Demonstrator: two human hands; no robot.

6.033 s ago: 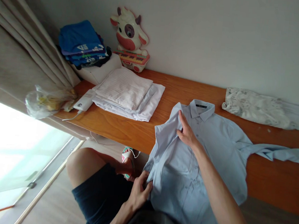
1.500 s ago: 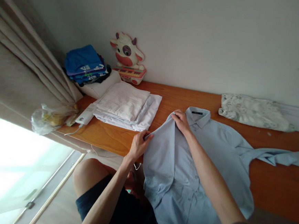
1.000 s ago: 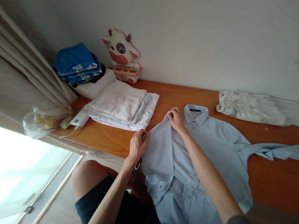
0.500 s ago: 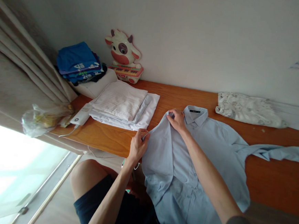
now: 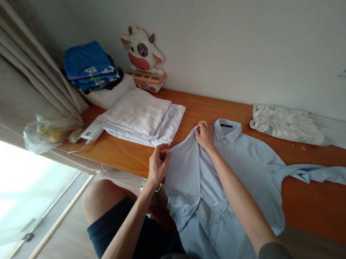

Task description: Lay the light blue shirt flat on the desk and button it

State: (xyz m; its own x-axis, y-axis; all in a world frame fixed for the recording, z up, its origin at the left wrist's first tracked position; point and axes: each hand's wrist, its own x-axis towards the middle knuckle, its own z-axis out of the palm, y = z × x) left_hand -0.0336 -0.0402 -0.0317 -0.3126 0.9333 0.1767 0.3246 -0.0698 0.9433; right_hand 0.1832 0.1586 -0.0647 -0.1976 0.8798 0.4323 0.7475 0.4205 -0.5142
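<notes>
A light blue button-up shirt lies front up across the table, with its collar towards the wall and its lower part hanging over the front edge. My right hand is closed on the cloth at the shoulder, just left of the collar. At the outer left edge of the shirt, my left hand pinches the fabric between thumb and curled fingers. The cloth between both hands is folded inward over the shirt front. One sleeve stretches out to the right, twisted narrow.
Folded white clothes lie left of the shirt on the wooden table. Behind them are a cow toy keyboard and a blue clothes pile. A white corded device, plastic bag and patterned garment also lie there.
My left hand has shifted slightly left, its fingers a little looser at the shirt's edge. My right hand stays at the shoulder. The view has tilted slightly.
</notes>
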